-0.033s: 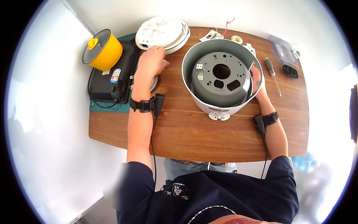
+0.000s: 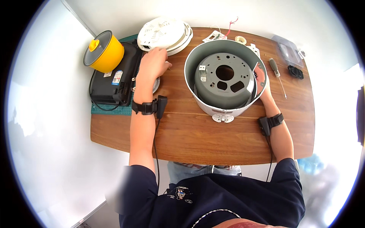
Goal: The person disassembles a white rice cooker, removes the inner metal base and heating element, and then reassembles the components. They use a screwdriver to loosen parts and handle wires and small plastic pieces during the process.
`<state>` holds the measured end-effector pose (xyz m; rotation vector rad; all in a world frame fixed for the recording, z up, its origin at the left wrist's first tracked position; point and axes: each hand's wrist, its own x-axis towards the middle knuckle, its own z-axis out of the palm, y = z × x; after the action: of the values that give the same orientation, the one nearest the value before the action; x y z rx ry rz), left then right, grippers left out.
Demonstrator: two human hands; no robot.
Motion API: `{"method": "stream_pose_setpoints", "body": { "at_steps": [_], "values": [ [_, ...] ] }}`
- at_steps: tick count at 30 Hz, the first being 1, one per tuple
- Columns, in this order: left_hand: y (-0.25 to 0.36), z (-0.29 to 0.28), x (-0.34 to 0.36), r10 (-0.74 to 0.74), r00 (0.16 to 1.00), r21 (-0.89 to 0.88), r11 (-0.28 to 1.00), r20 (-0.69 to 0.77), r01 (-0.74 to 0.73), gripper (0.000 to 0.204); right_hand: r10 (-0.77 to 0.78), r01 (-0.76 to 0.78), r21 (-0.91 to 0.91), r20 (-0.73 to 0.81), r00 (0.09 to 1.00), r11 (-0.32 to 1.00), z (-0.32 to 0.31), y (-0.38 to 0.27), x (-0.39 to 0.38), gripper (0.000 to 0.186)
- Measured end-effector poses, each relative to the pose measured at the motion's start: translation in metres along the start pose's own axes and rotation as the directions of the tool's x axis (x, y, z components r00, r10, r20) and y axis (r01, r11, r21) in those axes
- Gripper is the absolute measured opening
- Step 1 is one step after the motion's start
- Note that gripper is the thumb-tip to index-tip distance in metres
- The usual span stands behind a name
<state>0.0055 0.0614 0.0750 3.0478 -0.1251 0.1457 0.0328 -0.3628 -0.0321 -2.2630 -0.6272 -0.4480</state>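
Well into a teardown, judging by the layout. White cooker shell (image 2: pixel 226 81) standing near the middle of the wooden table (image 2: pixel 190 133), open end up, grey inner housing (image 2: pixel 224 78) bared with its round centre hole and 2 smaller cut-outs. Vented white lid (image 2: pixel 164 33) already off and parked at the far edge. Screwdriver (image 2: pixel 276 74) laid down to the right of the shell, small loose parts and wires (image 2: pixel 228 32) beyond it (too small to sort).

Right hand (image 2: pixel 262 81) hooked over the shell's right rim, fingers inside, gripping and steadying it. Left hand (image 2: pixel 153 64) curled, knuckles up, over a small round part (image 2: pixel 156 84) just below the lid; grip hidden, cannot tell. Grey housing seemingly not yet lifted out. Yellow lidded pot (image 2: pixel 104 51) and black appliance (image 2: pixel 114 81) untouched at left.
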Motion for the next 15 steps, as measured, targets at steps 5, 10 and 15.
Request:
{"method": "stream_pose_setpoints", "body": {
  "at_steps": [5, 10, 15],
  "values": [
    [0.0025, -0.0045, -0.0012, -0.067, 0.997, 0.013, 0.998, 0.049, 0.066, 0.025, -0.016, 0.015, -0.011, -0.064, 0.998, 1.000, -0.0018, -0.0102, -0.0006, 0.031],
    [0.0028, -0.0043, -0.0031, -0.087, 0.993, 0.052, 0.995, 0.077, 0.083, 0.024, -0.015, 0.013, -0.026, -0.084, 0.996, 1.000, 0.0007, -0.0058, -0.0035, 0.027],
    [0.0007, -0.0034, -0.0037, -0.129, 0.983, 0.098, 0.988, 0.128, 0.117, 0.029, 0.083, -0.083, 0.001, -0.049, 0.995, 0.997, 0.0010, -0.0092, -0.0026, 0.023]
  ]
}}
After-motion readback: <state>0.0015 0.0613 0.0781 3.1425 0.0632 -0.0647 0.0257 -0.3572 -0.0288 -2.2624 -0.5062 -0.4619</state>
